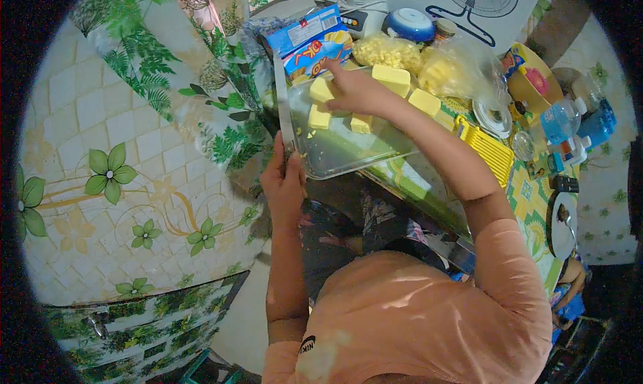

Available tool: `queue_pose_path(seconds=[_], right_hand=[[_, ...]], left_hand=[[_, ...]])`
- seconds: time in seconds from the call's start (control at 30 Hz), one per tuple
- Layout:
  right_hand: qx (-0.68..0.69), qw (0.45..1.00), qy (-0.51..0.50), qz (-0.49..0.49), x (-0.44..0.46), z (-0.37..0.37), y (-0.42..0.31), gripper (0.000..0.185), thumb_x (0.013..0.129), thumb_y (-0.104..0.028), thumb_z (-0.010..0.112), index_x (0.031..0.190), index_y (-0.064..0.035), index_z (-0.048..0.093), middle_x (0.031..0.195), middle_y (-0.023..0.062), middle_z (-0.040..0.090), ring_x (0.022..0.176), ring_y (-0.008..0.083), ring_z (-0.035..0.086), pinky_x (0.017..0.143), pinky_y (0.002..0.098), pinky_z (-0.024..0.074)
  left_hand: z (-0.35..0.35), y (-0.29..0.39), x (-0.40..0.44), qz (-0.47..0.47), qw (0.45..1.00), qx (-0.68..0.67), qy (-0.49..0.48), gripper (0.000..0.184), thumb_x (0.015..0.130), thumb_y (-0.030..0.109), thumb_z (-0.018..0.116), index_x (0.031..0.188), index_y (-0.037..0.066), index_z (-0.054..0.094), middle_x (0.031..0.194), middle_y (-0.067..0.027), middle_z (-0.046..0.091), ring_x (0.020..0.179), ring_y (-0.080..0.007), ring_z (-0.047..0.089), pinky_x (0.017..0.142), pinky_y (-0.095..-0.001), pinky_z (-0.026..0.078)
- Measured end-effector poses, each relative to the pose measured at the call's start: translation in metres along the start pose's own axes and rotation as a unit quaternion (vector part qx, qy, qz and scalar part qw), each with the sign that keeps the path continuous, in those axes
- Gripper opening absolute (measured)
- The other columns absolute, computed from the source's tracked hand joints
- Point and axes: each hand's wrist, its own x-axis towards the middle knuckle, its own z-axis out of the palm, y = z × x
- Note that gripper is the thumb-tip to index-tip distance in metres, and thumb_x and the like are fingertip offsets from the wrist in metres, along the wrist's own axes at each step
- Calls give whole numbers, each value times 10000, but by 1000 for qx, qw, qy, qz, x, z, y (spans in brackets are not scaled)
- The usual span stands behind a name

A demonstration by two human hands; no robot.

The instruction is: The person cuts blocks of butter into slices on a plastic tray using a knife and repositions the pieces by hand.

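Note:
My left hand [284,172] is closed around the handle of a long knife, its blade [284,102] pointing away along the tray's left side. In the clear tray [348,164] lie several smooth yellow blocks, like butter or cheese. My right hand [358,92] reaches over the tray, with thumb and fingers about a yellow block [321,90] near the knife. Just below it sits another yellow block [319,116], and small yellow crumbs lie by the blade. Other blocks [391,80] are farther right, partly behind my right forearm.
Behind the tray stands a blue printed box [318,45]. Bags of yellow pieces [387,53], a blue bowl [410,25] and a yellow slatted grater-like item [485,149] crowd the table. Bottles [561,121] and a plate [561,226] are at right. Another person's arm [569,287] shows at lower right.

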Motion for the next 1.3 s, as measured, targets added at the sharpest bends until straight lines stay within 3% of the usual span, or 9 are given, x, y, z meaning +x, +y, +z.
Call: queue_pose_path(seconds=[0.23,0.33,0.43,0.53,0.63,0.83,1.03,1.3], right_hand=[[-58,998,-27,4,20,12,-6,746,801,-360,737,1415,-106,399,1198,226,625,1035,403,631,892,459,498],[-24,1000,-11,-3,15,-1,1,669,814,-319,718,1389,-89,463,1225,192,626,1052,362,634,896,440,502],[31,999,-4,-7,-8,-16,23,639,812,-254,703,1382,-75,476,1247,156,626,1075,302,634,923,388,501],[51,999,-5,14,-43,-24,31,701,802,-290,739,1396,-51,453,1301,165,588,1121,300,611,952,391,489],[111,994,18,14,-73,-17,32,791,783,-340,778,1411,-21,420,1369,183,526,1192,304,566,982,402,472],[162,982,11,95,-88,3,39,831,770,-339,806,1408,12,407,1385,188,505,1234,297,533,1005,396,461],[186,977,13,101,-87,12,44,753,796,-311,792,1376,20,444,1284,155,589,1145,268,599,963,374,490],[228,967,24,112,-90,11,39,743,800,-316,793,1376,4,450,1199,182,626,1099,247,621,940,362,496]], left_hand=[[-6,-8,-5,50,996,71,-14,499,934,61,563,1425,74,475,764,43,564,599,-52,457,540,-223,401],[-11,-21,-3,153,971,179,-26,520,917,80,586,1425,110,478,763,-8,616,602,-105,506,569,-279,447],[-7,-17,-14,142,947,276,-75,532,907,123,594,1425,155,476,763,-104,649,597,-219,589,603,-345,488],[6,7,-28,75,906,393,-137,523,904,170,584,1416,194,480,766,-180,649,617,-329,640,616,-404,513],[17,-1,-31,137,878,437,-139,505,909,207,553,1407,182,477,749,-158,670,667,-375,646,627,-459,520],[27,-7,-30,128,848,485,-170,512,911,225,530,1415,161,467,754,-149,685,620,-361,656,595,-476,529],[34,0,-31,94,830,522,-174,562,918,217,548,1460,197,403,822,-184,694,659,-386,658,619,-480,527],[37,7,-34,114,813,542,-180,567,913,192,540,1459,174,390,807,-161,697,584,-352,650,560,-468,524]])
